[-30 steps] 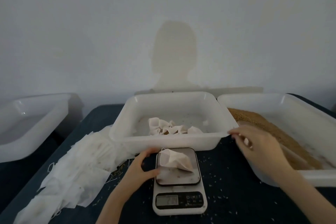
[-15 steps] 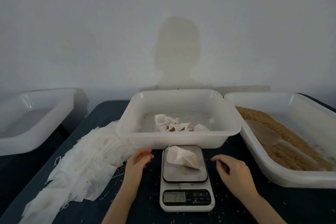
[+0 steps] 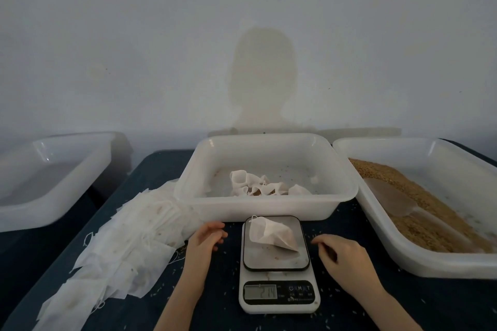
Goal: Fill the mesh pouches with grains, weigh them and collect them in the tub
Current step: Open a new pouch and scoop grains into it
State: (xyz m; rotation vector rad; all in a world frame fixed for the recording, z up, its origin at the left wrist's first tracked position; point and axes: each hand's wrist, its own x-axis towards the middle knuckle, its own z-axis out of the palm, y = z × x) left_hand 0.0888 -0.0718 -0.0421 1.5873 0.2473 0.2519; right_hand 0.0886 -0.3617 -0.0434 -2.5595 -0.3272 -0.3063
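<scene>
Now the small white mesh pouch [image 3: 273, 234] is sitting on the white kitchen scale [image 3: 278, 266]. The left hand [image 3: 205, 238] at nine o'clock and the right hand [image 3: 340, 254] at three o'clock are holding nothing, fingers loosely curled. It is best they are staying off until the number is settling.

Near the front edge of the dark blue table top [image 3: 215, 303]: a white digital kitchen scale [image 3: 271, 260]. On top of the scale, a filled white mesh pouch [image 3: 271, 234]. Just behind the scale, a white rectangular plastic tub [image 3: 266, 207], with several filled pouches [image 3: 258, 187] inside. Right of the scale, a second white plastic tub [image 3: 403, 258] with brown grains [image 3: 419, 217] and a translucent scoop [image 3: 390, 199] in them. Left of the scale, a pile of flat empty white pouches [image 3: 121, 244]. Much further left of the scale, a third white plastic tub [image 3: 53, 201]. Just beside the scale, left hand [image 3: 204, 239] and right hand [image 3: 341, 252], one on each side.
</scene>
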